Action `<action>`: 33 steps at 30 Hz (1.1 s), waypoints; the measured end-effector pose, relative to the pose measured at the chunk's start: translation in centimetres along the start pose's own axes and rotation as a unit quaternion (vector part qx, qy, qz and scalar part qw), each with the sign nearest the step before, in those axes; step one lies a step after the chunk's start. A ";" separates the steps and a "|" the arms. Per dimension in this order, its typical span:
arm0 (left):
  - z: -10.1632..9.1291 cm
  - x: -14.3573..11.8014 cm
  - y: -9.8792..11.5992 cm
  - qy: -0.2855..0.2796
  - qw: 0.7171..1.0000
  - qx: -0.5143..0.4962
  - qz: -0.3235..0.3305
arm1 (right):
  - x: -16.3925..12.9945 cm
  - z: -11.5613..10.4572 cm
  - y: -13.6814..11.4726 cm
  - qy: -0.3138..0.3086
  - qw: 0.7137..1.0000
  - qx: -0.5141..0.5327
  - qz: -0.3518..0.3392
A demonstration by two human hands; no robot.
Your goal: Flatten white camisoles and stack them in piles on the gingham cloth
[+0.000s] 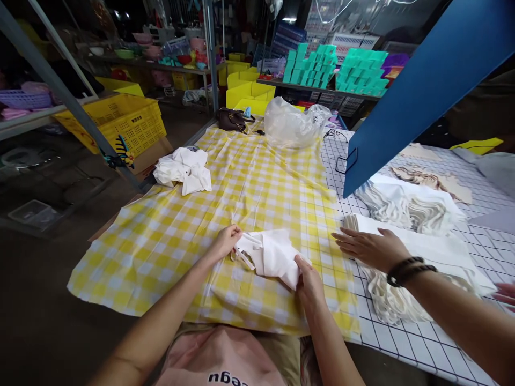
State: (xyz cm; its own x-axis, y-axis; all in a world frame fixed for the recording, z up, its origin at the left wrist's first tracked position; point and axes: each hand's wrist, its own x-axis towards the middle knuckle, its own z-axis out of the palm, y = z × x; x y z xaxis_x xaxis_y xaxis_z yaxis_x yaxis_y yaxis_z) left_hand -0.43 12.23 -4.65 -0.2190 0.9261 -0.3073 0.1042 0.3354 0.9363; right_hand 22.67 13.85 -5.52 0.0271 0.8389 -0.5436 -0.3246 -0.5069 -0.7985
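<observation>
My left hand (226, 241) pinches the left end of a small white cloth garment (274, 252) that has thin straps; its exact kind I cannot make out. The garment's right end is gripped by my right hand (311, 282), thumb on top. It is stretched between both hands just over a yellow and white checked tablecloth (257, 177). A crumpled heap of white cloth pieces (184, 169) lies at the tablecloth's far left edge.
At right, a co-worker's hand (374, 246) with dark bracelets rests by stacked white cloths (422, 246). A blue panel (418, 102) slants overhead. Behind are a clear plastic bag (292, 123), a dark handbag (233, 119) and teal boxes (309, 64). A yellow crate (120, 123) stands left.
</observation>
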 end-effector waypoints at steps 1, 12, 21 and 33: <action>0.1 0.1 -0.1 0.012 0.999 0.040 0.012 | 0.0 0.0 0.0 -0.003 1.000 0.008 0.003; 1.6 0.1 1.6 0.081 0.955 0.226 0.171 | -0.2 0.0 0.4 -0.053 0.998 -0.007 -0.016; 2.5 0.8 1.5 0.070 0.893 0.402 0.188 | -0.6 0.3 0.3 -0.051 0.998 -0.031 -0.032; 3.6 4.5 2.9 -0.074 0.898 0.394 0.182 | -2.2 0.1 -0.9 -0.159 0.981 -0.097 -0.051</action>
State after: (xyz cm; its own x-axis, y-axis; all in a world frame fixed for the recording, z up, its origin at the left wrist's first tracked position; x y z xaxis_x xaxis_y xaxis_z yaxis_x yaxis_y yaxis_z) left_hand 2.37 17.98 -3.92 0.0947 0.9924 -0.0789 0.8100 -0.0307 0.5857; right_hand 22.78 12.45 -3.57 -0.2569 0.8911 -0.3741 -0.1485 -0.4189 -0.8958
